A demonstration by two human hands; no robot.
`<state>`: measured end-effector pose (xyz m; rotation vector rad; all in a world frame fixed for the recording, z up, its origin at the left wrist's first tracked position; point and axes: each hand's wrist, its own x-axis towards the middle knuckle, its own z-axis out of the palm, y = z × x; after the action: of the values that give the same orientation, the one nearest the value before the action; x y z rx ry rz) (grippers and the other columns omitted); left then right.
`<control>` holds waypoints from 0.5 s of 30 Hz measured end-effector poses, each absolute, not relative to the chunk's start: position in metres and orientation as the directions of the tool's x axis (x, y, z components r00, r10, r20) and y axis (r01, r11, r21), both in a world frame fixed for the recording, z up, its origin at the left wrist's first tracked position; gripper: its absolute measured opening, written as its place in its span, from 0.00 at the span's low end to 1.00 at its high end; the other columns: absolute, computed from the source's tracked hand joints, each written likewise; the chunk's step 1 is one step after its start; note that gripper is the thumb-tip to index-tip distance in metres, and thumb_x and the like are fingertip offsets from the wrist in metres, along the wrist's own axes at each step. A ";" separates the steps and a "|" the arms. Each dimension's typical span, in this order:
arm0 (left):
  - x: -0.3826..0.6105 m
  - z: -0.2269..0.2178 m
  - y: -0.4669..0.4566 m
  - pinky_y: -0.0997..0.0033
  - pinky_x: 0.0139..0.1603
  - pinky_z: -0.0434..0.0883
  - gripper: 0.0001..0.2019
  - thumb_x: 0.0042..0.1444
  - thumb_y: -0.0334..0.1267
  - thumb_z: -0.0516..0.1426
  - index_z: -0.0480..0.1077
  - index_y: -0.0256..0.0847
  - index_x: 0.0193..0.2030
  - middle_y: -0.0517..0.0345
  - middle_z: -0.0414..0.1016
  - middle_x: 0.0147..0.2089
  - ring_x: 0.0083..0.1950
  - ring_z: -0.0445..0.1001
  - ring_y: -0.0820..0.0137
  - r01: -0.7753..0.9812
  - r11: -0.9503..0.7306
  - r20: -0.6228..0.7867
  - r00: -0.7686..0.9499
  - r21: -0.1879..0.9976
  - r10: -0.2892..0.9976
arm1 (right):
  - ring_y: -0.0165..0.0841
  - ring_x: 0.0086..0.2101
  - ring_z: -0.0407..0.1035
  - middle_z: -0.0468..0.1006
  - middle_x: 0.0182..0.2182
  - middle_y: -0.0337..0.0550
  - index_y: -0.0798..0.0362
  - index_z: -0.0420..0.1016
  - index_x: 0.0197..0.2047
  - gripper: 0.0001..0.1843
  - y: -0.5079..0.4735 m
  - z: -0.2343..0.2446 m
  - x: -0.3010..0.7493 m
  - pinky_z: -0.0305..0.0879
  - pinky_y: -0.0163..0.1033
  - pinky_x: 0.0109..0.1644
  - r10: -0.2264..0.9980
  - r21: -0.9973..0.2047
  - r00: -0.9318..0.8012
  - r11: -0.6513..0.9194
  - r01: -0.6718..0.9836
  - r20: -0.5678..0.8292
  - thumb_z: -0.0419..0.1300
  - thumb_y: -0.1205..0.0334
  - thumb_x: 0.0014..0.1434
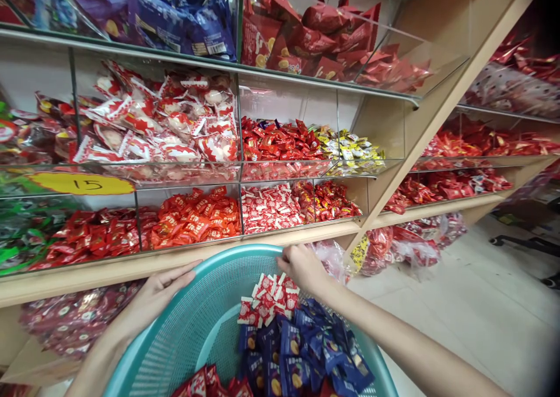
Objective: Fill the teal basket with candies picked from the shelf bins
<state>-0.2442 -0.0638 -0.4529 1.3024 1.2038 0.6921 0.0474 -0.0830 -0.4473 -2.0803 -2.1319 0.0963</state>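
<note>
A teal plastic basket (196, 321) fills the bottom centre, holding red-and-white candies (269, 300) and blue snack packets (306, 350). My left hand (164, 289) grips the basket's far left rim with fingers wrapped over it. My right hand (301, 265) is at the far rim, fingers curled down just above the red-and-white candies; what they pinch, if anything, is hidden.
Tiered shelves with clear acrylic bins (271, 210) of red, white, yellow and blue wrapped sweets rise in front. A yellow tag marked 15 (83, 184) sits at left. Bagged sweets (394, 248) lie under the shelf. Tiled floor (481, 303) opens at right.
</note>
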 end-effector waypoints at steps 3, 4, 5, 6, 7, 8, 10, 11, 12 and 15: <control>-0.246 -0.455 -0.063 0.68 0.51 0.66 0.27 0.44 0.52 0.59 0.68 0.45 0.52 0.57 0.71 0.51 0.52 0.68 0.61 0.211 0.217 -0.276 0.311 0.953 0.909 | 0.32 0.30 0.68 0.75 0.28 0.46 0.53 0.72 0.28 0.12 -0.057 -0.426 0.054 0.53 0.33 0.31 0.977 -0.252 0.005 0.050 0.967 0.214 0.50 0.60 0.55; -0.246 -0.456 -0.063 0.68 0.51 0.66 0.27 0.45 0.52 0.59 0.68 0.45 0.52 0.57 0.71 0.51 0.52 0.68 0.61 0.206 0.218 -0.275 0.313 0.954 0.909 | 0.31 0.30 0.67 0.75 0.28 0.45 0.53 0.72 0.28 0.11 -0.046 -0.422 0.056 0.54 0.32 0.31 0.969 -0.295 0.029 0.046 0.954 0.244 0.51 0.61 0.54; -0.246 -0.456 -0.063 0.68 0.51 0.66 0.27 0.45 0.52 0.59 0.68 0.45 0.52 0.57 0.71 0.51 0.53 0.68 0.61 0.204 0.221 -0.277 0.312 0.954 0.909 | 0.30 0.30 0.67 0.75 0.28 0.44 0.53 0.72 0.27 0.10 -0.034 -0.419 0.058 0.54 0.32 0.32 0.964 -0.343 0.066 0.027 0.939 0.256 0.51 0.62 0.54; -0.246 -0.456 -0.063 0.68 0.51 0.66 0.27 0.45 0.52 0.59 0.68 0.45 0.52 0.58 0.71 0.51 0.53 0.68 0.61 0.203 0.223 -0.279 0.311 0.953 0.908 | 0.30 0.29 0.67 0.75 0.26 0.43 0.53 0.72 0.26 0.09 -0.022 -0.417 0.060 0.55 0.31 0.32 0.962 -0.388 0.104 0.002 0.922 0.252 0.52 0.62 0.53; -0.246 -0.456 -0.063 0.68 0.51 0.66 0.27 0.45 0.53 0.59 0.68 0.45 0.51 0.57 0.71 0.51 0.52 0.68 0.61 0.202 0.225 -0.280 0.310 0.953 0.908 | 0.29 0.29 0.67 0.74 0.25 0.42 0.53 0.72 0.24 0.09 -0.010 -0.417 0.062 0.55 0.31 0.32 0.962 -0.427 0.135 -0.022 0.904 0.237 0.54 0.62 0.52; -0.246 -0.456 -0.063 0.68 0.51 0.67 0.27 0.44 0.53 0.59 0.68 0.45 0.51 0.57 0.71 0.51 0.52 0.69 0.61 0.201 0.227 -0.282 0.311 0.953 0.908 | 0.29 0.28 0.67 0.74 0.24 0.41 0.54 0.71 0.23 0.09 0.001 -0.419 0.062 0.55 0.31 0.31 0.962 -0.460 0.164 -0.046 0.887 0.219 0.55 0.62 0.50; -0.246 -0.455 -0.064 0.68 0.50 0.67 0.27 0.44 0.54 0.59 0.69 0.45 0.51 0.57 0.71 0.50 0.50 0.70 0.61 0.201 0.225 -0.280 0.310 0.953 0.909 | 0.29 0.27 0.66 0.73 0.21 0.40 0.54 0.71 0.21 0.09 0.018 -0.424 0.063 0.55 0.30 0.30 0.960 -0.505 0.213 -0.094 0.858 0.184 0.57 0.60 0.48; -0.246 -0.455 -0.064 0.69 0.49 0.68 0.27 0.43 0.54 0.59 0.70 0.45 0.50 0.58 0.71 0.50 0.50 0.70 0.61 0.202 0.219 -0.275 0.308 0.954 0.911 | 0.29 0.27 0.66 0.72 0.21 0.40 0.54 0.71 0.20 0.09 0.024 -0.427 0.062 0.56 0.30 0.29 0.958 -0.520 0.234 -0.116 0.847 0.169 0.58 0.60 0.47; -0.246 -0.454 -0.064 0.69 0.49 0.68 0.27 0.42 0.54 0.59 0.70 0.45 0.49 0.58 0.72 0.50 0.49 0.71 0.61 0.204 0.212 -0.268 0.306 0.956 0.914 | 0.29 0.27 0.66 0.72 0.20 0.40 0.54 0.70 0.19 0.10 0.029 -0.431 0.061 0.56 0.30 0.29 0.956 -0.531 0.250 -0.133 0.837 0.154 0.58 0.59 0.47; -0.245 -0.453 -0.064 0.70 0.49 0.68 0.28 0.40 0.54 0.61 0.71 0.46 0.48 0.58 0.72 0.49 0.49 0.71 0.61 0.201 0.195 -0.249 0.298 0.960 0.921 | 0.29 0.25 0.65 0.70 0.17 0.40 0.54 0.69 0.17 0.12 0.037 -0.437 0.059 0.57 0.31 0.28 0.960 -0.563 0.257 -0.152 0.812 0.113 0.58 0.57 0.47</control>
<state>-0.2453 -0.0636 -0.4533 1.2944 1.1809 0.7191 0.0586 0.0369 -0.4374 -2.0136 -1.6017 0.3711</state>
